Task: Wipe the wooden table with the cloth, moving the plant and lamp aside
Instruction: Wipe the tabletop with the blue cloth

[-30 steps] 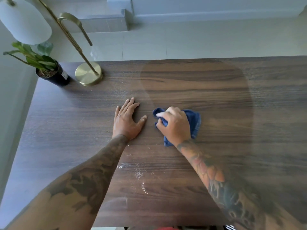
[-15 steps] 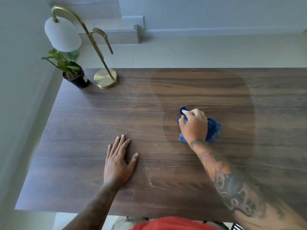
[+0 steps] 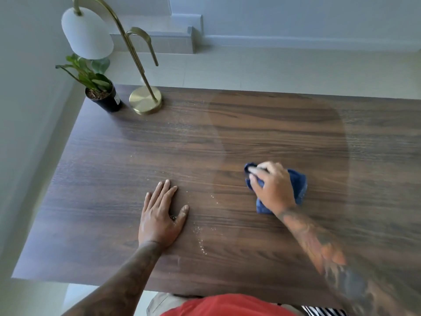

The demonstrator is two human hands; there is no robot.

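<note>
Since the earlier frame, the right hand (image 3: 274, 190) is sliding the blue cloth (image 3: 297, 187) further right of centre, fingers curled over it. The left hand (image 3: 159, 214) is lying flat, fingers straight, on the tabletop (image 3: 227, 137). Crumbs (image 3: 201, 241) are waiting lower centre; pressing evenly in overlapping strokes should gather them. The plant (image 3: 100, 90) and lamp (image 3: 145, 102) are standing upper left.

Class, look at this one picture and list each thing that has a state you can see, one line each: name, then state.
Left hand: flat on the table, fingers straight, holding nothing.
Right hand: grips the cloth, pressing it to the table.
Cloth: bunched, on the wood.
Table: crumbs scattered near the left hand.
Plant: upright in its pot, far left corner.
Lamp: upright beside the plant; lit or unlit cannot be told.
</note>
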